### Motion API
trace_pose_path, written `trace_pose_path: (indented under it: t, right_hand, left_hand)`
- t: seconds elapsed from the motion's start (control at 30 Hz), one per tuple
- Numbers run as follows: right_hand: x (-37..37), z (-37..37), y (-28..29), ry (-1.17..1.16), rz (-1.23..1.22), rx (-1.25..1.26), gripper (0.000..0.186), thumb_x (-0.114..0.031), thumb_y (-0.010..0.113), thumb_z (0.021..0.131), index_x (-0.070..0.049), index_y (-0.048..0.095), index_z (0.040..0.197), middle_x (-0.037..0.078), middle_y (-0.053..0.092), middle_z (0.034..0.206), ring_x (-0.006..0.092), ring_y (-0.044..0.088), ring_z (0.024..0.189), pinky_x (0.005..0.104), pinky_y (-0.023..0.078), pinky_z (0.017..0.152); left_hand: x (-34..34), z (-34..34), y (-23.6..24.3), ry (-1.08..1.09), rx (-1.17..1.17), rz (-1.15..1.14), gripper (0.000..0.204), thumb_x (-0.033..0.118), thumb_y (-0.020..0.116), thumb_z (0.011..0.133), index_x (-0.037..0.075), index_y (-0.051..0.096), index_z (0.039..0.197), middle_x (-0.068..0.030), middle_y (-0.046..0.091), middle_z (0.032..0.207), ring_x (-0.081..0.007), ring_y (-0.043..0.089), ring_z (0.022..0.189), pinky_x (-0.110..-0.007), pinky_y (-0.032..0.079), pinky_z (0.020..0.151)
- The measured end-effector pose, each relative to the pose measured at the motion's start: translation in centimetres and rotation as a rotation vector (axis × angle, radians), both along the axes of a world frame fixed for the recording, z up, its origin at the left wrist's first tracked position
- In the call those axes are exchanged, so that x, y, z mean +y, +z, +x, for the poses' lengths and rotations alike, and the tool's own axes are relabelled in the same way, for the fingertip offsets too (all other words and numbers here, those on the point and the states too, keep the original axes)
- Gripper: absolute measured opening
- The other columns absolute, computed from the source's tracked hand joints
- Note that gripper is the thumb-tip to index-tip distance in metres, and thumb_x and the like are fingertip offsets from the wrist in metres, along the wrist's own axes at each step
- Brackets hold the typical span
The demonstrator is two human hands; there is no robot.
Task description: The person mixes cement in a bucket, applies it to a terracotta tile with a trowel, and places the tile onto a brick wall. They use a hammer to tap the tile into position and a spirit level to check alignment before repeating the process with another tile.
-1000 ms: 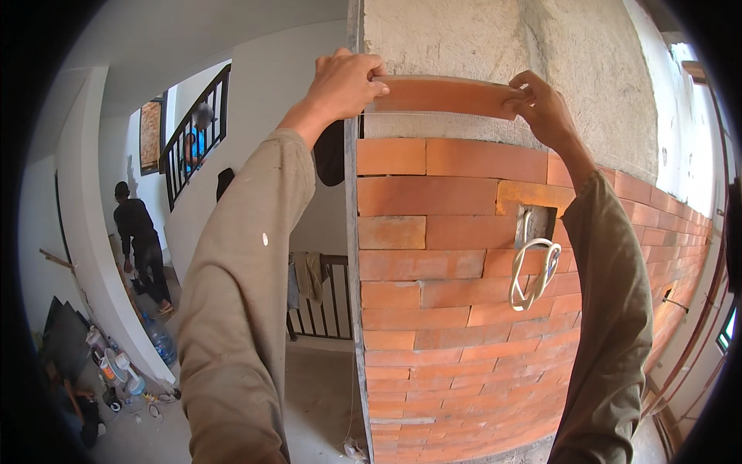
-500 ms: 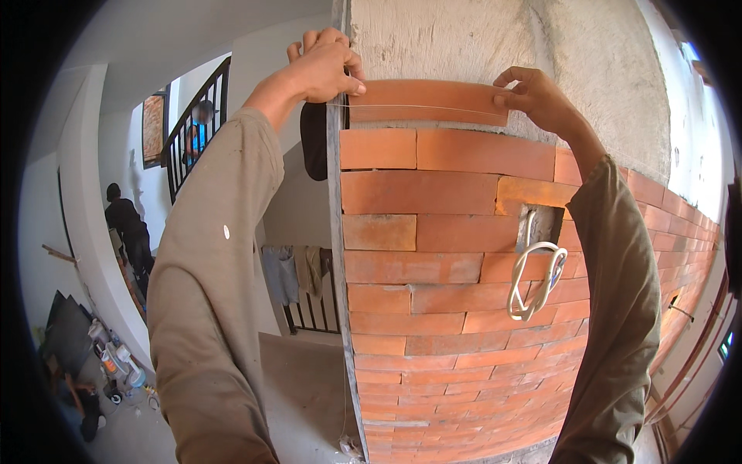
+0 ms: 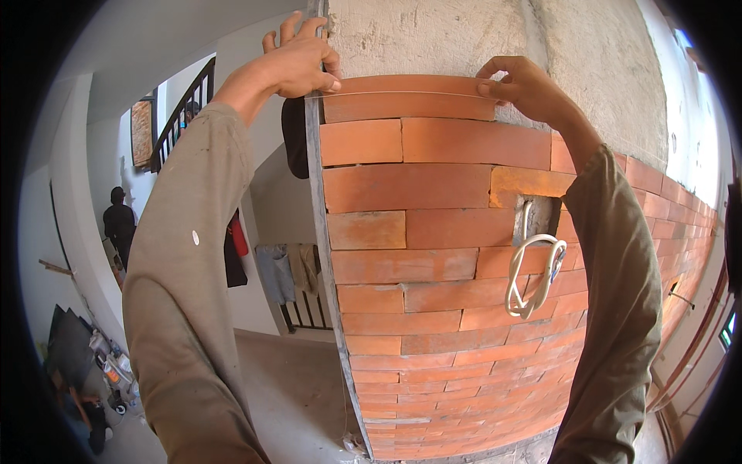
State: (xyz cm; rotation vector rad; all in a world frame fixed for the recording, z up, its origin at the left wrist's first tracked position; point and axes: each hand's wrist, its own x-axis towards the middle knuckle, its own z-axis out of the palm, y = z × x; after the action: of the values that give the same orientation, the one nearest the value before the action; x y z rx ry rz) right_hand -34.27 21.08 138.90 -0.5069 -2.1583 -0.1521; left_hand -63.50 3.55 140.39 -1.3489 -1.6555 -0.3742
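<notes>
1. Placement is seeming to be the step in hand: both hands are holding one brick tile (image 3: 410,107) lengthwise at the wall, directly above the uppermost brick course (image 3: 475,144).
2. The left hand (image 3: 300,66) is gripping the tile's upper left corner between thumb and forefinger, its other fingers spreading upward beside the grey edging strip (image 3: 321,224).
3. The right hand (image 3: 522,85) is pinching the right end, thumb resting on the face and fingertips reaching over the top edge.
4. A thin string (image 3: 410,93) is running across the tile's face, nearer its top edge than its bottom.
5. The lower edge is lining up closely with the course below; whether it is touching, I cannot tell. Bare plaster (image 3: 433,39) is showing above and to the right.
6. The next move is probably calling for levelling the tile against the string, squaring its left end to the strip, then pressing evenly without nudging the string.
</notes>
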Motion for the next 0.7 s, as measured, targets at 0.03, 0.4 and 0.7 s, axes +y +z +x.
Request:
trace_pose_path:
  t: [0.03,0.4,0.7]
  right_hand:
    - [0.1,0.0,0.1,-0.005,-0.006,-0.004,0.036,-0.033,0.070,0.091,-0.001,0.067,0.109,0.011,0.069,0.082,0.0156,0.063,0.078,0.0334,0.048,0.073]
    - [0.6,-0.5,0.0,-0.043,-0.043,0.042,0.032,-0.030,0.070,0.092,-0.002,0.066,0.107,0.013,0.068,0.092,0.0187,0.065,0.071,0.0361,0.050,0.065]
    - [-2.5,-2.0,-1.6,-0.252,0.095,0.128,0.032,-0.033,0.068,0.092,-0.006,0.068,0.110,0.015,0.070,0.079,0.0288,0.068,0.079,0.0426,0.051,0.074]
  left_hand:
    - [0.0,0.0,-0.1,0.000,0.000,-0.001,0.016,0.033,0.076,0.082,0.023,0.077,0.095,-0.0150,0.020,0.164,-0.0401,-0.002,0.152,-0.062,0.002,0.116]
    - [1.3,-4.1,-2.7,-0.531,0.132,0.518,0.018,0.020,0.064,0.090,0.014,0.074,0.104,-0.0131,0.056,0.136,-0.0340,0.039,0.135,-0.050,0.028,0.111]
    - [3.2,-5.0,-11.9,-0.917,-0.753,0.496,0.032,0.017,0.071,0.089,-0.005,0.065,0.111,-0.0148,0.072,0.102,-0.0198,0.068,0.094,-0.034,0.055,0.084]
